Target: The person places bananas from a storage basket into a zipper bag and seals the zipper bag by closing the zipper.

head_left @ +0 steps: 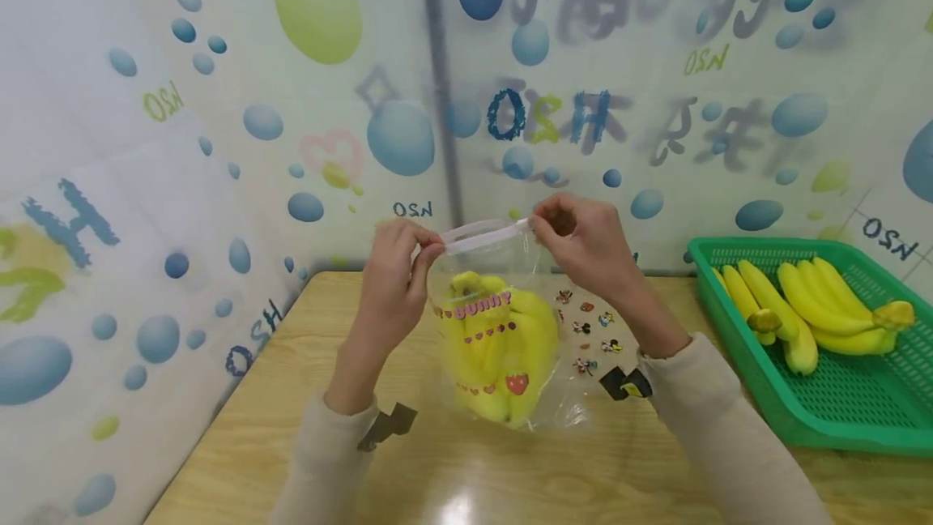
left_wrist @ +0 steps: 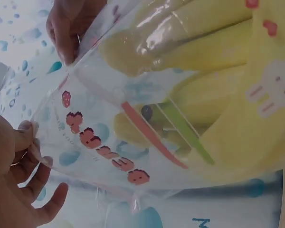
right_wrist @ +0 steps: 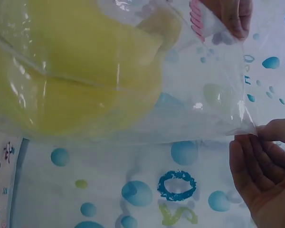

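A clear zip bag [head_left: 503,243] printed with "BUNNY" and small strawberries hangs upright above the table, with a bunch of yellow bananas [head_left: 503,347] inside. My left hand [head_left: 394,274] pinches the left end of its white top strip. At the other end, my right hand [head_left: 586,245] pinches the strip's right corner between thumb and fingers. The left wrist view shows the banana tips [left_wrist: 128,52] behind the printed plastic. In the right wrist view, my fingers [right_wrist: 261,161] hold the bag's corner, and the bananas [right_wrist: 85,71] fill its lower part.
A green plastic basket [head_left: 751,395] with more bananas [head_left: 838,298] stands at the right on the wooden table [head_left: 291,428]. Small cartoon stickers [head_left: 586,330] lie right of the bag. A patterned curtain [head_left: 350,104] rises behind the table's far edge.
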A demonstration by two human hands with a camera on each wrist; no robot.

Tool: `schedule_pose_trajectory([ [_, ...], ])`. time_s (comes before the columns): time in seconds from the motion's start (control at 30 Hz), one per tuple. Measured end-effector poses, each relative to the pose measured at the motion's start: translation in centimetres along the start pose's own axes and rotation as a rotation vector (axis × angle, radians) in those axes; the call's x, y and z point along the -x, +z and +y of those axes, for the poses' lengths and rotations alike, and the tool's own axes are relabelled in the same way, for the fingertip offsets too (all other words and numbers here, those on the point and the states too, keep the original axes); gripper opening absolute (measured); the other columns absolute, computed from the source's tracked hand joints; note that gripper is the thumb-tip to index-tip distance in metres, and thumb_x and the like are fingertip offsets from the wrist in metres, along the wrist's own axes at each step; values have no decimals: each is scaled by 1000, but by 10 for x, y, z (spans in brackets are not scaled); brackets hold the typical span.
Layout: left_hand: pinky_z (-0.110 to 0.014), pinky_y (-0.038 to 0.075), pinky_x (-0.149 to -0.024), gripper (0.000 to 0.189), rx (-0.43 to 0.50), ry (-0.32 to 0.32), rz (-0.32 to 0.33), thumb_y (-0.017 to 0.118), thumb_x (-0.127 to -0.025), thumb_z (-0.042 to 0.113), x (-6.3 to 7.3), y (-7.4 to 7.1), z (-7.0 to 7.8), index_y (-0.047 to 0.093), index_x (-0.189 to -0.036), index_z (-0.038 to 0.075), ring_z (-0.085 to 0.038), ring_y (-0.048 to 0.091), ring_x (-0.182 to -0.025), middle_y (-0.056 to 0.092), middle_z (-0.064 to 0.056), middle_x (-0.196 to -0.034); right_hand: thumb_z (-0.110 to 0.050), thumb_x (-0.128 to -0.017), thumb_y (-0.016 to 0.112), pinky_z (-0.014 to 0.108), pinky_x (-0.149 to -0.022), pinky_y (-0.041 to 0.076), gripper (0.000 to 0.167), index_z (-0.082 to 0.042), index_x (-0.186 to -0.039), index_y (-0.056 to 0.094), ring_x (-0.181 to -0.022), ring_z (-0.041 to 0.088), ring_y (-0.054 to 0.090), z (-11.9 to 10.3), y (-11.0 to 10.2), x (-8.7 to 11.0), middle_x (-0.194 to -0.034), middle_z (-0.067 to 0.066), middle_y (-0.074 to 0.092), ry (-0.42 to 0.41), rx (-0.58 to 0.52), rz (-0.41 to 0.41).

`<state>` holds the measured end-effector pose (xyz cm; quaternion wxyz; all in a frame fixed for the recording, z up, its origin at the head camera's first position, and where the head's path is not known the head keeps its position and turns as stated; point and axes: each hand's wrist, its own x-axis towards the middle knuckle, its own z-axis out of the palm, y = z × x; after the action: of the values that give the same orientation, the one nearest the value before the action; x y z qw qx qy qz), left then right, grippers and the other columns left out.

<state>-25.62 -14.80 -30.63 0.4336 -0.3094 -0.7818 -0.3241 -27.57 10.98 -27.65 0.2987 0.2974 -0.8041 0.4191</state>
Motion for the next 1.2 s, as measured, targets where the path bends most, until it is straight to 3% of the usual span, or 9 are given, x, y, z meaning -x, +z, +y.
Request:
schedule_pose_trajectory([
  [0.13, -37, 48, -78, 8, -32, 81, 50, 71, -96, 8, 2, 15, 14, 68, -92, 2, -27, 56, -84, 64, -11, -88, -6, -97, 70, 12, -65, 49, 6, -1, -99, 73, -67, 15, 68, 15, -8, 2, -83, 10, 76, -22, 35, 39],
  [0.3, -34, 50, -69, 10, -42, 141, 62, 77, -93, 12, 8, 34, 34, 73, -90, 4, -21, 58, -73, 64, -8, -84, -7, -98, 70, 13, -64, 50, 6, -2, -98, 72, -69, 0, 65, 31, -17, 22, -84, 12, 76, 55, 8, 64],
  [0.6, -27, 49, -66, 10, -18, 157, 20, 77, -93, 16, 16, 48, 55, 75, -89, 7, -14, 56, -73, 66, -1, -84, -5, -97, 70, 15, -72, 58, 9, 3, -102, 71, -77, 1, 71, 43, -28, 55, -94, 20, 75, 191, -135, 75],
  [0.87, -27, 51, -68, 10, -16, 145, -9, 77, -94, 17, 15, 53, 66, 74, -88, 9, -15, 60, -76, 65, 0, -82, 2, -92, 74, 16, -71, 58, 5, 2, -96, 76, -76, 6, 74, 49, -40, 71, -89, -1, 77, 166, -151, 88],
  [1.03, -32, 54, -74, 15, -124, 88, -53, 75, -93, 27, 6, 57, 81, 74, -93, 12, -18, 64, -86, 69, -1, -89, 3, -92, 73, 12, -70, 54, 2, 3, -93, 74, -74, 1, 68, 49, -41, 72, -86, 13, 75, 108, -84, 112],
  [1.2, -39, 55, -88, 21, -332, 128, -113, 72, -95, 35, -6, 71, 104, 77, -102, 16, -23, 64, -101, 71, 0, -105, 4, -94, 69, 8, -76, 51, 4, 2, -95, 72, -78, 7, 66, 47, -39, 74, -87, 14, 74, 61, -9, 99],
])
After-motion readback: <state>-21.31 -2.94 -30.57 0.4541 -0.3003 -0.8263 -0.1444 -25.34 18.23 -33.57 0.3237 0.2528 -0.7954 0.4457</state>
